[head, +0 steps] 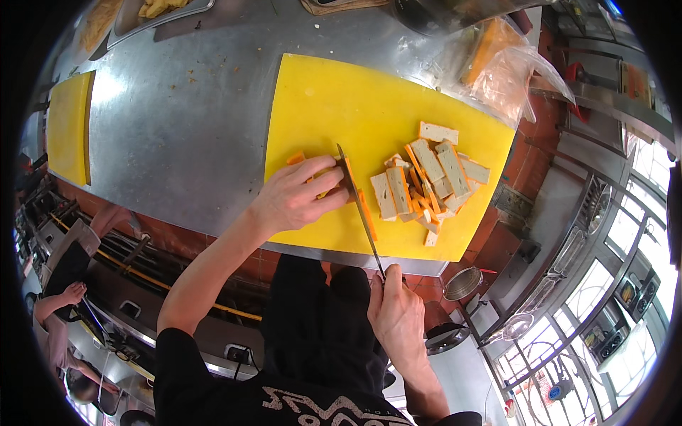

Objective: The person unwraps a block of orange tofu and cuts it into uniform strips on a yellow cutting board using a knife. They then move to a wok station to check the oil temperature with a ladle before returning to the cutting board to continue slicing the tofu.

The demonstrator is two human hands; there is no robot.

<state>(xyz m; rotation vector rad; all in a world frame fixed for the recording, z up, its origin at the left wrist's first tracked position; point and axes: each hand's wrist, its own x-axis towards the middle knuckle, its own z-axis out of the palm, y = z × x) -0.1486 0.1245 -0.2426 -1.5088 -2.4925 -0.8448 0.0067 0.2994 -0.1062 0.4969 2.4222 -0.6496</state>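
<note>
On a yellow cutting board (330,101), my left hand (298,194) presses down with bent fingers on an orange-skinned block of what looks like fish cake (295,158). The hand covers most of that block. My right hand (397,314) grips a knife at the board's near edge; the handle is hidden in the fist. Its thin blade (360,205) slants away from me, right beside the left fingertips. Along the blade's right side lies a narrow orange-edged slice (367,215). Further right is a loose heap of pale, orange-edged slices (452,168).
The board lies on a steel table (176,133). A clear plastic bag (503,80) with orange blocks sits at its far right corner. Another yellow board (69,128) is at the left end, a metal tray (160,18) with food behind. At lower left, a person (69,271) stands near cooking equipment.
</note>
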